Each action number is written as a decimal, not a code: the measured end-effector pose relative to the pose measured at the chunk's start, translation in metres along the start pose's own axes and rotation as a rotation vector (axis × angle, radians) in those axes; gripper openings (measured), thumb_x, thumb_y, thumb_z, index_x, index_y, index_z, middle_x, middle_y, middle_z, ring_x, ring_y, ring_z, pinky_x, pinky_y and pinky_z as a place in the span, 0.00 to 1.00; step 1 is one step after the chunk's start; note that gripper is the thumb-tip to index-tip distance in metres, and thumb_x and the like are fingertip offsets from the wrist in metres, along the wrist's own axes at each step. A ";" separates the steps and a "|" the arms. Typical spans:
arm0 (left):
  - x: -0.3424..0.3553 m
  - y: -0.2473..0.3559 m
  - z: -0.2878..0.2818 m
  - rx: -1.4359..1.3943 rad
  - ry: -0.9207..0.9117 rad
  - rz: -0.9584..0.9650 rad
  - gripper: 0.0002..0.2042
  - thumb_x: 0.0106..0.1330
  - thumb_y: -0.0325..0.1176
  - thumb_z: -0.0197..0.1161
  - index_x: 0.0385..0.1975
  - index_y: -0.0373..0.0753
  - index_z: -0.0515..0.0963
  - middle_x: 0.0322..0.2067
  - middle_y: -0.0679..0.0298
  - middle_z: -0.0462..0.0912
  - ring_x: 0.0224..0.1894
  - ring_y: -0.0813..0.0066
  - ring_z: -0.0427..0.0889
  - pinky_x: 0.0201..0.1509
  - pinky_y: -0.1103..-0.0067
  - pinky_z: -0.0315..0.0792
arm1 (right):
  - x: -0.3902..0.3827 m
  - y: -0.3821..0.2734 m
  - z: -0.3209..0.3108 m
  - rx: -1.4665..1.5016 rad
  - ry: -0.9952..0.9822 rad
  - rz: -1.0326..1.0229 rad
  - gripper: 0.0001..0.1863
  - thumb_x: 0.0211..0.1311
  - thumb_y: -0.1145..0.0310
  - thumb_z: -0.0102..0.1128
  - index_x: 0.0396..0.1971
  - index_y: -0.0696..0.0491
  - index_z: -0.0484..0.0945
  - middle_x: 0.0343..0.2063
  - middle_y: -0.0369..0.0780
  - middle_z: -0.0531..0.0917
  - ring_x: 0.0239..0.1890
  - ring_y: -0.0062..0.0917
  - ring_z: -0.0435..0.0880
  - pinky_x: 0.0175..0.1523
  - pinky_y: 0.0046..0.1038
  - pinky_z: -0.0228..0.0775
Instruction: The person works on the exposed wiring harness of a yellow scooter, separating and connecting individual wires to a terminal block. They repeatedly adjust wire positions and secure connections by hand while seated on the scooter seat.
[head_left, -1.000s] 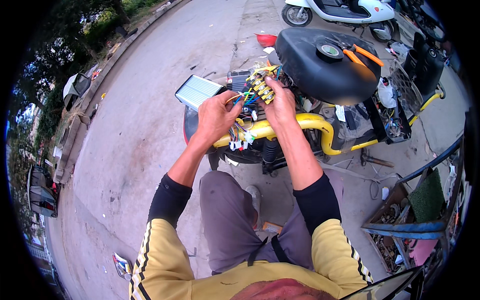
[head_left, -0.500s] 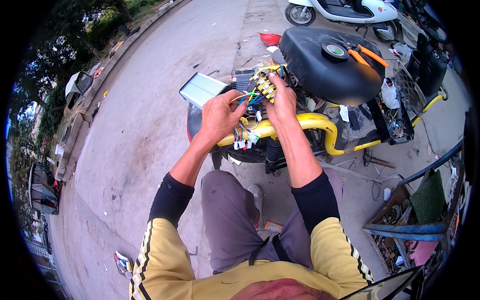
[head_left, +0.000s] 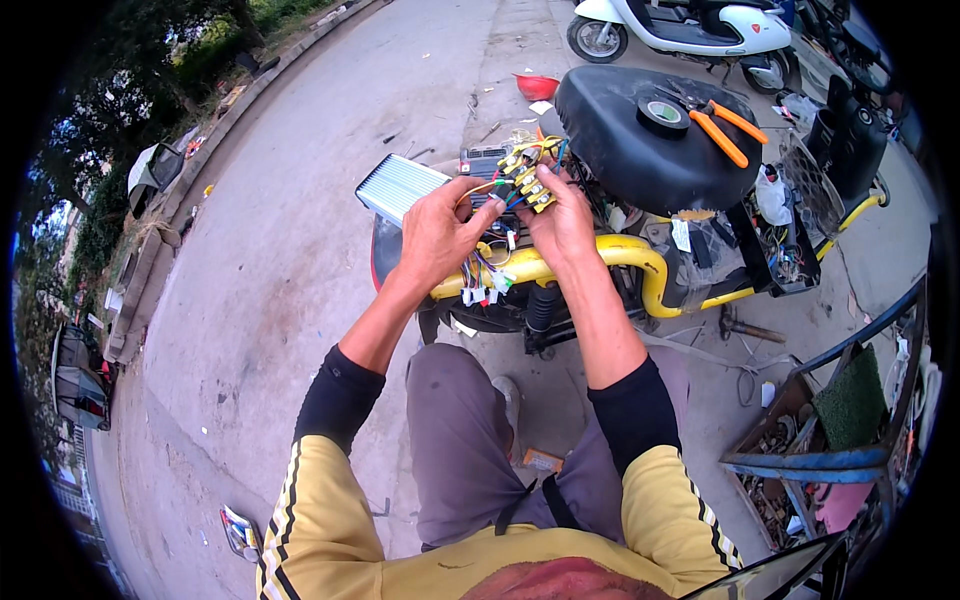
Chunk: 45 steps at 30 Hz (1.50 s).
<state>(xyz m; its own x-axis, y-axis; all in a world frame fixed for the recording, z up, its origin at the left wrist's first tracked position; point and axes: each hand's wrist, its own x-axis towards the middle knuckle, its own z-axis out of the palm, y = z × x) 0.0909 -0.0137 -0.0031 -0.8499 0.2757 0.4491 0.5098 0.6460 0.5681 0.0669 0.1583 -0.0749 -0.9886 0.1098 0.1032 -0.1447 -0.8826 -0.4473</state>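
Note:
My right hand [head_left: 564, 222] holds a yellow terminal block [head_left: 541, 198] with metal screws, its thumb along the block's right side. Beside it, my left hand [head_left: 440, 228] pinches thin wires, green and blue among them, that run to the block. The fingertips of both hands almost meet, so the wire ends are partly hidden. To the left rests a silver finned controller box [head_left: 398, 188] on the rear of a yellow-framed scooter [head_left: 625, 248]. Below my hands hangs a bundle of coloured wires with white connectors [head_left: 480, 294].
A black seat [head_left: 640, 150] carries a roll of tape [head_left: 664, 115] and orange-handled pliers [head_left: 730, 135]. A hammer [head_left: 752, 325] lies on the ground at right, near a blue-edged metal rack [head_left: 810, 463] of parts. A white scooter [head_left: 690, 30] stands beyond.
Both hands stay close together at the terminal block. The block now shows more of its screws, and my left fingers have moved slightly along the wires. The whole view has shifted a little.

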 end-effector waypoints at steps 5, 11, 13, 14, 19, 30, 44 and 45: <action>0.005 -0.001 0.002 0.084 -0.017 0.071 0.19 0.63 0.44 0.76 0.48 0.39 0.86 0.24 0.62 0.77 0.25 0.68 0.78 0.31 0.68 0.71 | -0.004 -0.007 0.008 0.062 0.016 0.063 0.15 0.76 0.69 0.61 0.59 0.48 0.78 0.52 0.36 0.85 0.54 0.26 0.85 0.59 0.42 0.78; 0.009 0.000 0.009 -0.002 0.037 0.129 0.14 0.62 0.32 0.73 0.44 0.36 0.81 0.26 0.65 0.76 0.27 0.78 0.74 0.35 0.75 0.73 | -0.002 -0.003 0.002 0.012 0.003 0.033 0.15 0.75 0.63 0.64 0.58 0.45 0.78 0.51 0.34 0.86 0.55 0.25 0.84 0.60 0.43 0.74; 0.011 0.002 0.011 0.021 0.013 0.130 0.13 0.62 0.30 0.71 0.44 0.34 0.79 0.27 0.63 0.77 0.29 0.77 0.75 0.36 0.75 0.73 | -0.001 -0.002 -0.001 -0.003 -0.010 0.035 0.15 0.75 0.64 0.64 0.58 0.45 0.78 0.51 0.34 0.85 0.55 0.24 0.84 0.60 0.42 0.75; 0.012 0.003 0.011 0.032 0.003 0.130 0.13 0.62 0.29 0.70 0.44 0.34 0.78 0.28 0.63 0.78 0.30 0.77 0.76 0.37 0.75 0.73 | -0.002 -0.002 -0.001 -0.011 -0.021 0.030 0.15 0.75 0.65 0.63 0.58 0.45 0.78 0.51 0.34 0.85 0.55 0.24 0.84 0.60 0.42 0.75; 0.016 0.002 0.013 -0.197 -0.078 0.060 0.15 0.64 0.28 0.68 0.47 0.30 0.76 0.30 0.64 0.78 0.34 0.80 0.77 0.39 0.78 0.74 | -0.008 -0.006 0.003 -0.048 -0.037 0.025 0.14 0.76 0.70 0.61 0.58 0.49 0.79 0.50 0.35 0.85 0.53 0.22 0.84 0.58 0.36 0.78; 0.031 0.016 0.012 -0.220 -0.069 -0.038 0.16 0.69 0.38 0.69 0.46 0.30 0.82 0.31 0.53 0.87 0.33 0.69 0.85 0.42 0.70 0.77 | -0.050 -0.024 0.004 -0.855 0.064 -0.127 0.23 0.74 0.72 0.59 0.64 0.66 0.72 0.55 0.49 0.85 0.53 0.29 0.86 0.59 0.33 0.77; 0.032 0.015 0.020 -0.385 -0.011 0.055 0.10 0.65 0.29 0.64 0.42 0.30 0.78 0.28 0.62 0.80 0.32 0.79 0.76 0.39 0.76 0.73 | -0.028 -0.086 0.071 -2.125 -0.441 -0.852 0.17 0.61 0.78 0.62 0.51 0.52 0.82 0.50 0.41 0.85 0.45 0.42 0.90 0.45 0.42 0.84; 0.035 0.014 0.018 -0.374 -0.027 0.036 0.11 0.65 0.30 0.64 0.42 0.30 0.78 0.29 0.58 0.82 0.32 0.76 0.80 0.40 0.75 0.75 | -0.019 -0.090 0.073 -2.188 -0.499 -0.820 0.15 0.62 0.77 0.62 0.49 0.52 0.82 0.49 0.41 0.86 0.45 0.42 0.90 0.45 0.42 0.84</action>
<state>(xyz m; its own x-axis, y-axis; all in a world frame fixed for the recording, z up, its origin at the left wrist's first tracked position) 0.0662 0.0177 0.0084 -0.8315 0.3151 0.4576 0.5483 0.3326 0.7673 0.1019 0.2020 0.0279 -0.6977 -0.3195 0.6412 -0.4851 0.8693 -0.0948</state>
